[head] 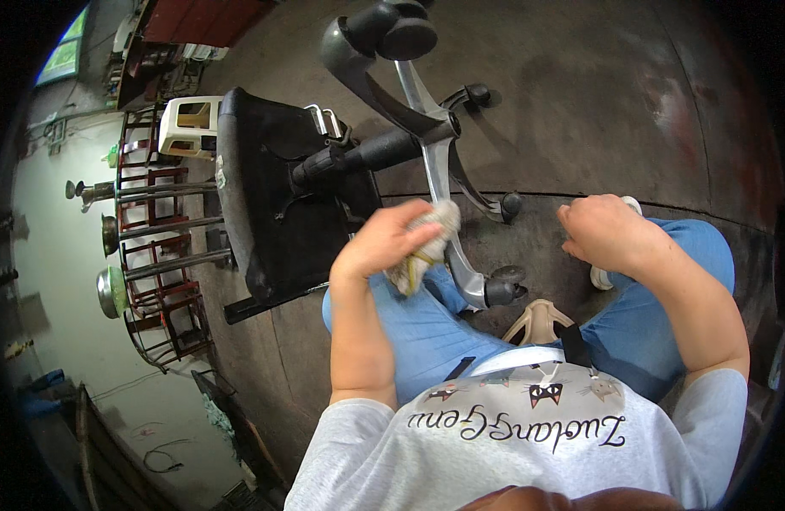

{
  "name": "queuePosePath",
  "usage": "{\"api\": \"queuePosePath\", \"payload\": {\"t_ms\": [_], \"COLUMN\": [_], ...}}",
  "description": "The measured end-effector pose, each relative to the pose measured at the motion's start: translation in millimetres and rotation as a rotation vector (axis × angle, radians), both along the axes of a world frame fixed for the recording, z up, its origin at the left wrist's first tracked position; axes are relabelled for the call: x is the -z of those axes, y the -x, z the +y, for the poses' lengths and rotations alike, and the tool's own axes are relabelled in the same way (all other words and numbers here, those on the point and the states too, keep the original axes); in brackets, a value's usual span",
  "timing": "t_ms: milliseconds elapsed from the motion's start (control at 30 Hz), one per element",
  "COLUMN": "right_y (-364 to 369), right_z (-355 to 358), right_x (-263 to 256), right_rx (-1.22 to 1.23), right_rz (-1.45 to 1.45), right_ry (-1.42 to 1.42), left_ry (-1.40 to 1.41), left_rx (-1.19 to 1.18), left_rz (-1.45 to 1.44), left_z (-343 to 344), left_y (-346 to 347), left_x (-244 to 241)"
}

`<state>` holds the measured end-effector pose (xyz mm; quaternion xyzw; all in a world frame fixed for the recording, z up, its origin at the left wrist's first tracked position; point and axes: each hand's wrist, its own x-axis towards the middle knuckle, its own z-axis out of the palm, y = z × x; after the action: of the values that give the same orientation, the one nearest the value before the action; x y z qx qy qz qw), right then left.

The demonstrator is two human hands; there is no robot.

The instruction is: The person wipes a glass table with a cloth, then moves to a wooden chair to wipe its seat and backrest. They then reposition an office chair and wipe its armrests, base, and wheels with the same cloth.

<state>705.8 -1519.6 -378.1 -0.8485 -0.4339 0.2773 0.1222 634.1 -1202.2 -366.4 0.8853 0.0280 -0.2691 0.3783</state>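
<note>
An office chair with a black seat lies tipped over on the floor. Its star base has metal-and-black legs and black casters. My left hand grips a dirty grey-white cloth, perhaps a work glove, with a yellow edge, pressed against a silver leg of the base; the cloth is slightly blurred. My right hand hovers above my right knee, fingers curled, away from the chair, with nothing visible in it. Its palm is hidden.
Between my legs shows part of a beige plastic seat. A cream plastic stool stands behind the chair's seat. At the left are dark red wooden racks or chairs, metal bowls and a pale wall. A floor seam runs beyond my knees.
</note>
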Motion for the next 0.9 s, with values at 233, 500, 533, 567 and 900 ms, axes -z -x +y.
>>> {"api": "queuePosePath", "payload": {"t_ms": [233,500,533,567,900], "right_y": [2,0,0,-1,3], "right_z": [15,17,15,13,16], "right_x": [4,6,6,5,-6], "right_rx": [-0.059,-0.072,-0.069,-0.065,-0.085], "right_rz": [0.012,-0.012,-0.008,-0.004,0.016], "right_ry": [0.042,0.051,0.066,0.081,0.065], "left_ry": [-0.084,-0.485,-0.539,-0.478,-0.365], "left_rx": [-0.323,0.131,0.189,0.197,-0.388], "left_rz": [-0.474,-0.123,-0.024,-0.032,-0.460], "left_z": [28,-34,-41,-39,90], "left_y": [-32,-30,-28,-26,-69], "left_x": [54,51,38,34,71]}}
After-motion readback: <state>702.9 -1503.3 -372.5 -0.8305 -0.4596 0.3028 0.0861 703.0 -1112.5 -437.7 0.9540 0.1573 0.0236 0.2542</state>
